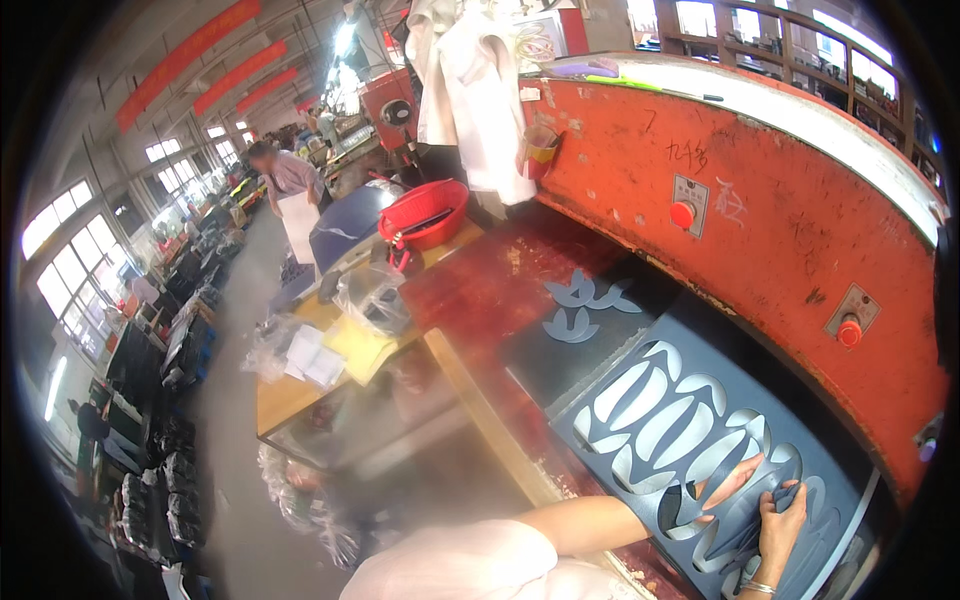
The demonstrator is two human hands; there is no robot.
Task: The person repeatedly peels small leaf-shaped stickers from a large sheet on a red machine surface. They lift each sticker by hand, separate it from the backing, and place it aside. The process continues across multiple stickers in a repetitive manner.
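A blue-grey sheet with rows of curved cut-outs (pixel 679 390) lies on the bed of the orange machine, at the lower right. My left hand (pixel 731 484) reaches under or through the sheet among the cut-outs, partly hidden by its strips; whether it grips anything is unclear. Close to its right, my right hand (pixel 781 521), with a bracelet at the wrist, is closed on dark blue-grey cut pieces (pixel 785 495). Several loose curved pieces (pixel 577 289) rest on a dark board (pixel 525 367) beyond the sheet's far left end.
The orange machine beam (pixel 615 142) with red push buttons (pixel 683 215) runs along the right. A red plastic basket (pixel 427 214), plastic bags and yellow paper (pixel 358 346) occupy a wooden table at left. Another person (pixel 292 176) stands in the aisle holding a pale sheet.
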